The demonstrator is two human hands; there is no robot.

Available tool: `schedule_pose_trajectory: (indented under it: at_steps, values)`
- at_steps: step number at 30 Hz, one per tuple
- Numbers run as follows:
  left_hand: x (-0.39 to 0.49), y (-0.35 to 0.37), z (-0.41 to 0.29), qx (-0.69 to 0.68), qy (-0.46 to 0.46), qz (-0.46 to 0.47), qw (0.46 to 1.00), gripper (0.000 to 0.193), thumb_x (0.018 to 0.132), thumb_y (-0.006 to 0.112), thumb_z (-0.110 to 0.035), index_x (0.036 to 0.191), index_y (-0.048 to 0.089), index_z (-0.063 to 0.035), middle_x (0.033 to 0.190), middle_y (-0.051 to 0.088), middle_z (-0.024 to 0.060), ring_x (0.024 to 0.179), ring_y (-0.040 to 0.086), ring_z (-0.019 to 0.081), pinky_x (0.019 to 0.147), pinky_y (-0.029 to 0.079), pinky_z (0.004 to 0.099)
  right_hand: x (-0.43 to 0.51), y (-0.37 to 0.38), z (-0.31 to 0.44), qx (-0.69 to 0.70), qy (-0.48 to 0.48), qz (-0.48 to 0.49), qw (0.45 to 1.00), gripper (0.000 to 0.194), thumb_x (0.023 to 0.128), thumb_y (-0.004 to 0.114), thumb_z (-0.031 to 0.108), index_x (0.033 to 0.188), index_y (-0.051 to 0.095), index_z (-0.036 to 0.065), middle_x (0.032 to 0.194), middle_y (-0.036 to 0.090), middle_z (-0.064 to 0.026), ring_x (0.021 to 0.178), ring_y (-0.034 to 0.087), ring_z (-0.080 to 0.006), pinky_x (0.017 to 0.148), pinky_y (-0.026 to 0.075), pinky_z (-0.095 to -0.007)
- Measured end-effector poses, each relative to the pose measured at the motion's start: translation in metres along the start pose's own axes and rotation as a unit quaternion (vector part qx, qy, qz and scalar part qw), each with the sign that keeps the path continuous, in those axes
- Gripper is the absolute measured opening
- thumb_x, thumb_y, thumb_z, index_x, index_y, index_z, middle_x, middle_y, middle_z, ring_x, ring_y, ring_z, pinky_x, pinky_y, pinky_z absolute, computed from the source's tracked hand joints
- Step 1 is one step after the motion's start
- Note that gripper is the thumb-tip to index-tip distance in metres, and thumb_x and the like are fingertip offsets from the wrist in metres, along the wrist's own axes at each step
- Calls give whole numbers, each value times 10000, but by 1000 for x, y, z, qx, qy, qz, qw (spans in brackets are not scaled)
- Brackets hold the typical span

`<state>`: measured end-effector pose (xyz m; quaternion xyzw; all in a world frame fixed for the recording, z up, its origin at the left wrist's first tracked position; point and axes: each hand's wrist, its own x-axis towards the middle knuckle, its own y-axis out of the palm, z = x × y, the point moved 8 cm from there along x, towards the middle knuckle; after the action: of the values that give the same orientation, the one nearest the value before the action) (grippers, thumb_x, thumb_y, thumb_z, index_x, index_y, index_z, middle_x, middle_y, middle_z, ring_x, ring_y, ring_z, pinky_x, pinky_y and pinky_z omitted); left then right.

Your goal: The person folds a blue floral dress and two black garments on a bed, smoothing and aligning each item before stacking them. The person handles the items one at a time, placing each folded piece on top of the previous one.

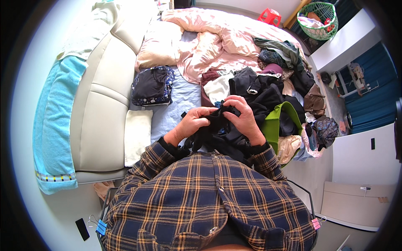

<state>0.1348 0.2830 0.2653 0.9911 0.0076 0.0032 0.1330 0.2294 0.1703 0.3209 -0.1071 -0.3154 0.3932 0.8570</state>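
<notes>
Both hands pinch a black cloth garment [216,120] in front of my chest, and its lower folds hang towards my lap. My left hand [194,122] grips its edge between thumb and fingers. With thumb and forefinger, my right hand [240,117] holds a gathered part of the same garment, close beside the left hand. The garment's exact kind is hard to tell. Just beyond my hands lie a white cloth [219,88] and a heap of black clothes [259,94]. Folded clothes [153,85], black over a blue floral print, are stacked on the blue bed sheet [185,80].
A padded headboard [105,103] draped with a turquoise towel [59,125] runs along the left. Pink bedding [216,44] and a pillow [160,42] cover the far bed. To the right stands a green fabric box [272,130] among clothes. Farther off are a red stool [269,17] and green basket [317,23].
</notes>
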Motion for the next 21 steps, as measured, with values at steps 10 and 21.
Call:
schedule_pose_trajectory:
  at_steps: [10,21]
  values:
    - [-9,0,-8,67,-6,36,997,472,708,524,-17,1164,614,65,978,629,11,851,532,51,771,423,197,0,4,23,-18,-41,59,997,209,653,730,-7,783,574,40,1127,598,-98,1143,489,-305,983,376,-379]
    - [-17,-11,-12,-3,40,-13,999,173,844,585,62,934,485,-47,1066,571,18,903,509,51,787,428,215,3,-13,19,78,91,-14,993,140,797,591,-59,792,471,14,871,596,-51,709,476,-55,634,417,-211]
